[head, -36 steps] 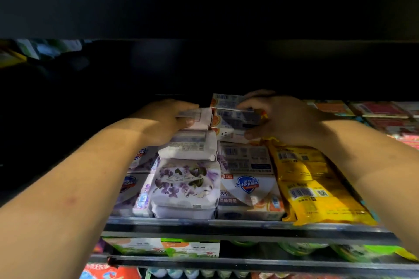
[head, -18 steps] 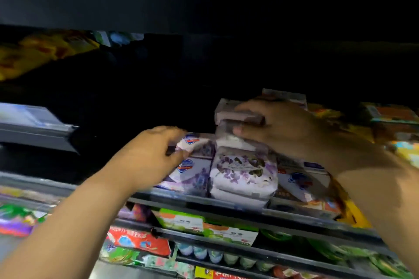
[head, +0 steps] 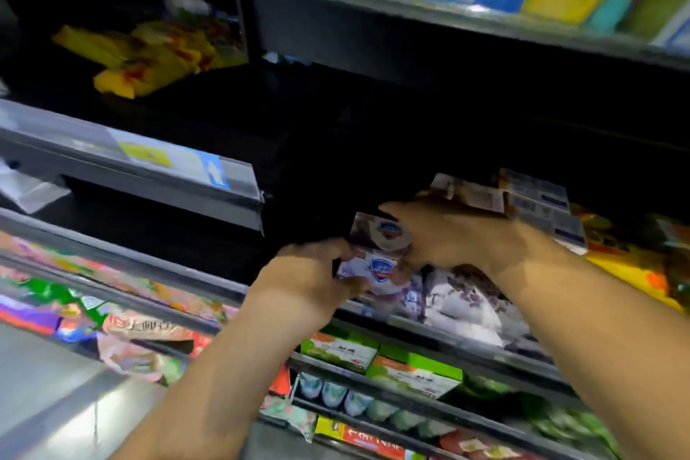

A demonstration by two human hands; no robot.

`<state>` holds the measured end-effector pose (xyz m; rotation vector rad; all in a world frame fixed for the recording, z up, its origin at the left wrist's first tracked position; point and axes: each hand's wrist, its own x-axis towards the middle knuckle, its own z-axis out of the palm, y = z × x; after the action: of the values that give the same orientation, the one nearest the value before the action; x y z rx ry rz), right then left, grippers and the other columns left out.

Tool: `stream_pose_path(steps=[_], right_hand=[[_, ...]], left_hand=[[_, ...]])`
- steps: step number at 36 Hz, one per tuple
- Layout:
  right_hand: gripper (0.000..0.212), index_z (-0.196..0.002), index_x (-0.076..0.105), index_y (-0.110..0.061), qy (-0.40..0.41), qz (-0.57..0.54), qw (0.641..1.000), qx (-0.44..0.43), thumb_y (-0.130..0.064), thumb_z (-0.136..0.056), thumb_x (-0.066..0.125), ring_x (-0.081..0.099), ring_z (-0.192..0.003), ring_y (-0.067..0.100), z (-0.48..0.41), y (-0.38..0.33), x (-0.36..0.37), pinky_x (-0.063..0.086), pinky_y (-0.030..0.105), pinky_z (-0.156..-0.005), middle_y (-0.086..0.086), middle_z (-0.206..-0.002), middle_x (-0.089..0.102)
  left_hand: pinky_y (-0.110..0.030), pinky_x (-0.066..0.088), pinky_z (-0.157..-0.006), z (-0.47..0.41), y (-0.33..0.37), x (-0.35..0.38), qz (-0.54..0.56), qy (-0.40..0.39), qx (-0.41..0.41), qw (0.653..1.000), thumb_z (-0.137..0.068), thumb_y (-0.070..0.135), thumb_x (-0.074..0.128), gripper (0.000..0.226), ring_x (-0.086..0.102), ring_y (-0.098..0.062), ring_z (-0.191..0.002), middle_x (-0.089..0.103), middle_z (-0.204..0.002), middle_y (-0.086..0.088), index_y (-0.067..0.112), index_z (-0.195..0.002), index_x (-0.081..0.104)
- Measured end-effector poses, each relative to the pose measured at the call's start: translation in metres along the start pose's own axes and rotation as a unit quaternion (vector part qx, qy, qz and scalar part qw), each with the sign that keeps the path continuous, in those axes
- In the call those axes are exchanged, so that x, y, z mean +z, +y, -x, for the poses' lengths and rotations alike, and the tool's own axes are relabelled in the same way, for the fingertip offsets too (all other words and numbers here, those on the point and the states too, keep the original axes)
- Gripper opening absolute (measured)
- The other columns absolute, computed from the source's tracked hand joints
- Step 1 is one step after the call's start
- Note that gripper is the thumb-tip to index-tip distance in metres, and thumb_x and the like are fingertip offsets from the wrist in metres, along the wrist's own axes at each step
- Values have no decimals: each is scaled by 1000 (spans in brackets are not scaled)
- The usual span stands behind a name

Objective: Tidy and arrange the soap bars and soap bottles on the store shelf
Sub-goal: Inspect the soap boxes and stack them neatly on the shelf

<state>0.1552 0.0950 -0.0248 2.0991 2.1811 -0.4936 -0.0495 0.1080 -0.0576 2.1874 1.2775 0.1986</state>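
The right hand (head: 448, 235) has shifted over to join the left hand (head: 298, 282); both now grip the two stacked soap boxes (head: 379, 254).

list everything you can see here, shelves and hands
white-and-purple soap boxes with blue shield logos: two, stacked, between both hands
white soap packs with purple flowers: at least two, shelf below right hand
pale barcoded soap boxes: stack, count unclear, behind right hand
flat yellow packets: count unclear, far right
crumpled yellow packs: several, upper left shelf
green-and-white boxes: at least two, lower shelf
left hand: one, grips lower box
right hand: one, holds upper box
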Motion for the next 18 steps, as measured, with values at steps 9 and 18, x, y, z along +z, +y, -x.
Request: stream_pose_path(steps=[9, 18], right_hand=[[95, -142, 45, -16, -66, 66, 992, 85, -41, -64, 92, 57, -117, 29, -5, -25, -17, 48, 32, -86, 7, -139, 55], [74, -102, 46, -18, -54, 0, 991, 124, -27, -52, 99, 66, -93, 28, 6, -39, -27, 58, 45, -81, -2, -97, 62]], left_hand=[[-40, 52, -86, -4, 12, -7, -3, -36, -28, 999, -89, 45, 69, 54, 60, -32, -110, 61, -126, -8, 24, -131, 41], [-42, 51, -92, 7, 14, -9, 18, -47, -66, 997, -92, 46, 62, 48, 60, -33, -111, 61, -120, -10, 19, -121, 36]])
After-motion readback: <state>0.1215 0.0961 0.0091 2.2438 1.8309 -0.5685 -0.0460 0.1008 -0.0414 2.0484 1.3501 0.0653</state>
